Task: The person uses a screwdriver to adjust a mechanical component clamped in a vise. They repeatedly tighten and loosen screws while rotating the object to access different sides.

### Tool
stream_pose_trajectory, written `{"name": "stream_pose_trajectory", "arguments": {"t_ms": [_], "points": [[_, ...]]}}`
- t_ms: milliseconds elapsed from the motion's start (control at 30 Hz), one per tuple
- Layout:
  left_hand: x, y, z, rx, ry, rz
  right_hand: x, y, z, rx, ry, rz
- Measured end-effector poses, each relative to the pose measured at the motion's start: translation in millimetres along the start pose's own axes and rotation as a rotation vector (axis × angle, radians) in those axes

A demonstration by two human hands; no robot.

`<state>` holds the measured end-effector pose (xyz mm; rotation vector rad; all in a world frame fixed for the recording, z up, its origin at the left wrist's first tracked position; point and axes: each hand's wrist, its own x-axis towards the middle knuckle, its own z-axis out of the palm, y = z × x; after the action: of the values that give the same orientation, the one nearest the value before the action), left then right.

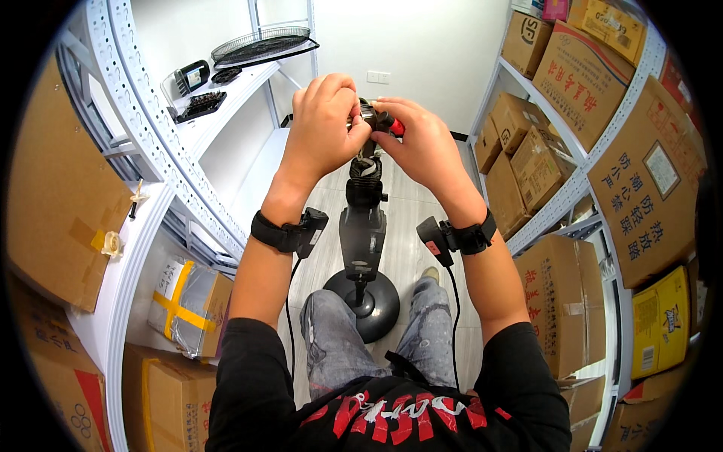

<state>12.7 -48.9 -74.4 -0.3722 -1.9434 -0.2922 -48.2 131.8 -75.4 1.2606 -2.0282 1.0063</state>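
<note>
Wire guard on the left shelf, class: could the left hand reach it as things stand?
Probably not: the left hand is busy at the top of the fan stand, and the wire guard lies farther off, though nothing seems to block the way.

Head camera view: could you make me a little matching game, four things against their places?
Things
1. Left hand
2. Wire grille
3. Round base
4. White wall plate

Places
A. On the floor
B. On the far wall
C. At the top of the black stand
D. On the left-side shelf

Pairs: 1-C, 2-D, 3-A, 4-B
</note>
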Motion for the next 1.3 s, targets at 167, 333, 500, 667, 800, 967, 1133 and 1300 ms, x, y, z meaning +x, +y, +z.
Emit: {"name": "stream_pose_trajectory", "arguments": {"t_ms": [167,333,500,667,800,967,1133,1300], "points": [[-2,-2,-3,0.040,-0.045,0.004,2,-2,-3,0.034,-0.051,0.071],[-5,-4,0,0.011,-0.006,0.001,5,-8,-12,0.041,-0.111,0.173],[-10,-15,-4,-0.055,-0.004,-0.078,0,5,-8,0.252,-0.047,0.158],[-14,-23,-3,-0.146,-0.023,-0.106,-3,9,4,0.227,0.050,0.041],[-15,-19,-3,-0.201,-0.032,-0.148,1,8,10,0.176,0.079,0.076],[-15,-11,-3,-0.230,-0.026,-0.193,6,8,10,0.120,0.091,0.063],[-15,-11,-1,-0.246,-0.025,-0.188,12,10,7,0.032,0.052,0.010],[-14,-10,1,-0.238,-0.029,-0.192,18,10,8,-0.011,0.057,-0.052]]}}
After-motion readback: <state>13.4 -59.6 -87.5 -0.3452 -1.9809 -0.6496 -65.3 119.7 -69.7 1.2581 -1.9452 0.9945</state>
